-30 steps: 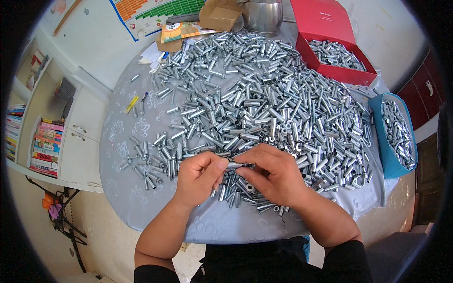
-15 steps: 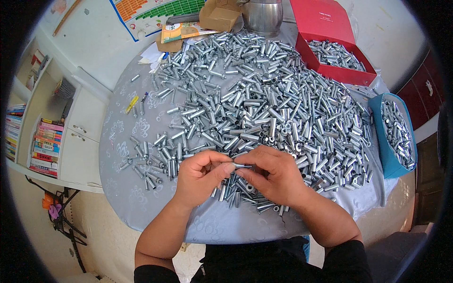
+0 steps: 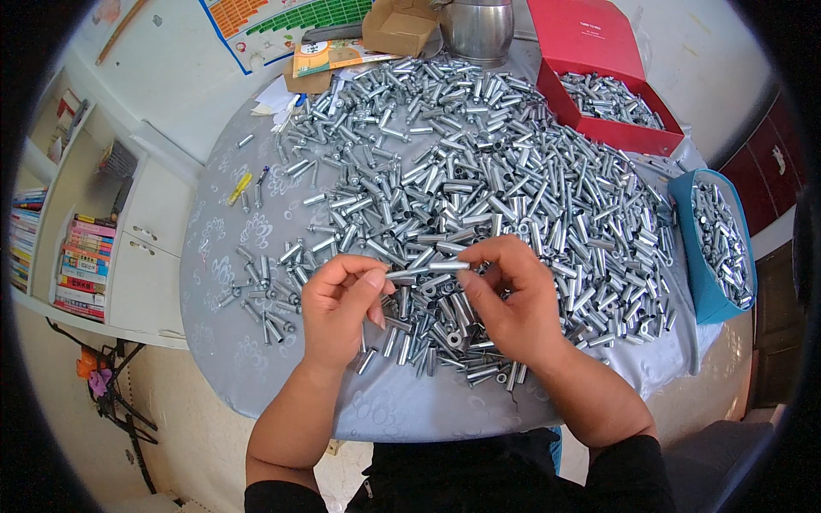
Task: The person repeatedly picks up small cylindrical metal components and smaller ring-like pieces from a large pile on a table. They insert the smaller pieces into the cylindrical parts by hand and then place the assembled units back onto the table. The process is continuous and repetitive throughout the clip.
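Left grip [image 3: 340,303] pinches a rod [image 3: 410,273] by its left end, right grip [image 3: 515,299] a sleeve [image 3: 446,266] by its right, nearly in line

The left hand [image 3: 338,309] hides one end of a metal piece [image 3: 407,274]; the top edge crops the wall poster [image 3: 278,27].

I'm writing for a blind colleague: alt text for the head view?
A person's left hand and right hand pinch small silver metal parts above a heap of similar pieces on a cloth-covered table. An open red box and blue bin hold more.
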Motion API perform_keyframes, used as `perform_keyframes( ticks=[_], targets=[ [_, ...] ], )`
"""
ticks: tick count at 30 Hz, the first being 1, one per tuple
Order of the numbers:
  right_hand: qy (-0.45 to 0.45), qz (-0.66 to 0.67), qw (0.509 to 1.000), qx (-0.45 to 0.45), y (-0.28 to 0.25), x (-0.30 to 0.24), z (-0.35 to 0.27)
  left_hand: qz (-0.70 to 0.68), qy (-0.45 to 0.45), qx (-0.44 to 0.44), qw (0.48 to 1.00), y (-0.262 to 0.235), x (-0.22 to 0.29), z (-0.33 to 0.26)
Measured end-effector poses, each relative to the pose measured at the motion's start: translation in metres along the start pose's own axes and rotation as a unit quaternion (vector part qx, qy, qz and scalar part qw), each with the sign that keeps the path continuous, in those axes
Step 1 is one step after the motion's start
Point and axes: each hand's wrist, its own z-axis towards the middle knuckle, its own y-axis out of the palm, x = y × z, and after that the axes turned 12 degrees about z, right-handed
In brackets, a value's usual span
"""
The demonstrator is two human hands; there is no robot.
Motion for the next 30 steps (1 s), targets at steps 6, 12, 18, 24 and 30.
perform_keyframes(
  ticks=[6,12,18,24,30],
  targets=[
    [-0.024,0.000,0.997,0.075,0.000,0.002,0.002,0.046,0.023,-0.004,0.999,0.004,-0.003,-0.003],
    [-0.076,-0.060,0.994,-0.044,0.000,0.005,0.004,0.045,0.031,-0.066,0.996,0.006,0.001,-0.005],
    [0.107,0.105,0.987,-0.062,0.002,-0.003,-0.004,0.041,0.031,-0.093,0.994,0.007,0.003,-0.006],
    [0.134,0.226,0.965,0.008,0.003,-0.002,-0.003,0.060,0.047,0.031,0.997,0.008,0.010,-0.002],
    [0.138,0.214,0.966,0.040,0.001,-0.001,0.002,0.180,0.086,0.126,0.972,-0.011,-0.003,0.009]
  ],
)
